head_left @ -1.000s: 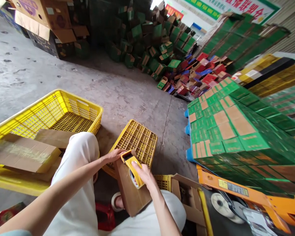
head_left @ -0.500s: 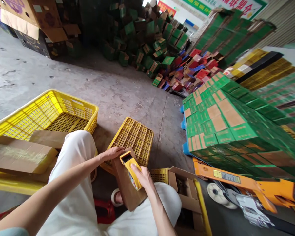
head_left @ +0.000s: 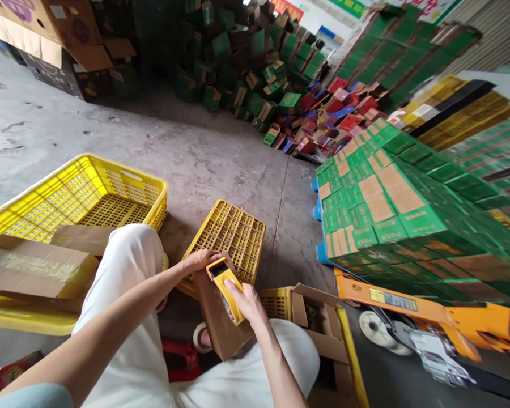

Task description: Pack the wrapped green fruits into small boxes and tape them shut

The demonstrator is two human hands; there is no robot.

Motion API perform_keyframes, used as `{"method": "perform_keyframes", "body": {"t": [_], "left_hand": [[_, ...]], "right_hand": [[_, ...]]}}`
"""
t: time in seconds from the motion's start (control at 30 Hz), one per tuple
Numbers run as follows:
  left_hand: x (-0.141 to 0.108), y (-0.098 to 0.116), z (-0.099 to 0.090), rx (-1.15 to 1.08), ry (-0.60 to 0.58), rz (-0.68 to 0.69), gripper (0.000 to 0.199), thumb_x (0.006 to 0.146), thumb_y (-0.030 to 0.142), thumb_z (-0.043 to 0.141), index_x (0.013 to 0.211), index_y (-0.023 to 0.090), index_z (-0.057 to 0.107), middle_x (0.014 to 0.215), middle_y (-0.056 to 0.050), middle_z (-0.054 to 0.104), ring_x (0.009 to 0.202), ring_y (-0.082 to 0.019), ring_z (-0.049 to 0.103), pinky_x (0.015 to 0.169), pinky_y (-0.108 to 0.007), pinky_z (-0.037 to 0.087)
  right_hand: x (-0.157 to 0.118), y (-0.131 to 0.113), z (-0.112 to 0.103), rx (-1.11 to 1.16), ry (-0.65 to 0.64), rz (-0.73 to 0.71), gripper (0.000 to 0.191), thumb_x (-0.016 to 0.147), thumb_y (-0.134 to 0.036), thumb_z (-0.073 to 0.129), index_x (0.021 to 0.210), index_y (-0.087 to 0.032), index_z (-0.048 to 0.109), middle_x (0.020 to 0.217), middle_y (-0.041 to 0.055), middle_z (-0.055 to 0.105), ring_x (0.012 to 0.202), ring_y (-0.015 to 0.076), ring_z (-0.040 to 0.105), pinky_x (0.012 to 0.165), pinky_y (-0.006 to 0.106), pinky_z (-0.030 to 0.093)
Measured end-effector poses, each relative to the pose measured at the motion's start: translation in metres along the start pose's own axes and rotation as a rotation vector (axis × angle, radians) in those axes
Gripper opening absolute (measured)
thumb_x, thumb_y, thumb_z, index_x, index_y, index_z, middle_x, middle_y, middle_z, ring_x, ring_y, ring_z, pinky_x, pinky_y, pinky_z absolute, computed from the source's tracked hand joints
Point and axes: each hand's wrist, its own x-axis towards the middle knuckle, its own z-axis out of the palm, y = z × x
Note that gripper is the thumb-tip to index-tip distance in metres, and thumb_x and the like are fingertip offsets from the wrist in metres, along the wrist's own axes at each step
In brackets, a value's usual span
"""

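My right hand [head_left: 245,300] is wrapped round a yellow tape dispenser [head_left: 226,283], with the thumb along its upper side. The dispenser lies against a long brown cardboard box [head_left: 216,324], which slants between my knees. At the box's far end, my left hand [head_left: 200,260] grips the edge; part of its fingers is hidden. Beyond that end, a yellow plastic crate [head_left: 238,229] stands with its slatted base upward. The roll of tape is mostly hidden by the dispenser and my right hand.
At left is a large yellow crate [head_left: 147,184] with a flattened carton [head_left: 46,266] in it. On my right, an open carton [head_left: 323,340] sits in another crate. A pallet of green boxes [head_left: 378,226] and an orange pallet jack [head_left: 391,297] stand further right.
The view has shifted slightly. Both hands keep their places on the box and the tape dispenser, with hardly any movement against the box.
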Motion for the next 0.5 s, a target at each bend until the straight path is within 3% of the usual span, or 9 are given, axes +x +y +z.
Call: {"method": "perform_keyframes", "body": {"t": [0.2,0.5], "left_hand": [[0.001,0.002,-0.004,0.041,-0.031,-0.111,0.059,0.107,0.065,0.048,0.142,0.027,0.077,0.141,-0.009,0.078,0.132,-0.031,0.073,0.111,-0.034,0.056],[-0.007,0.004,0.002,0.029,0.04,-0.147,0.061,0.106,0.067,0.052,0.139,0.022,0.078,0.135,-0.012,0.08,0.127,-0.034,0.075,0.111,-0.038,0.056]], "right_hand": [[-0.008,0.006,-0.009,-0.049,-0.02,0.079,0.045,0.098,-0.065,0.063,0.092,-0.02,0.065,0.055,0.0043,0.069,0.048,0.023,0.071,0.043,0.029,0.057],[-0.01,0.008,-0.009,-0.063,-0.019,0.082,0.041,0.095,-0.061,0.072,0.095,-0.019,0.068,0.061,0.007,0.071,0.055,0.0251,0.074,0.047,0.03,0.059]]}}
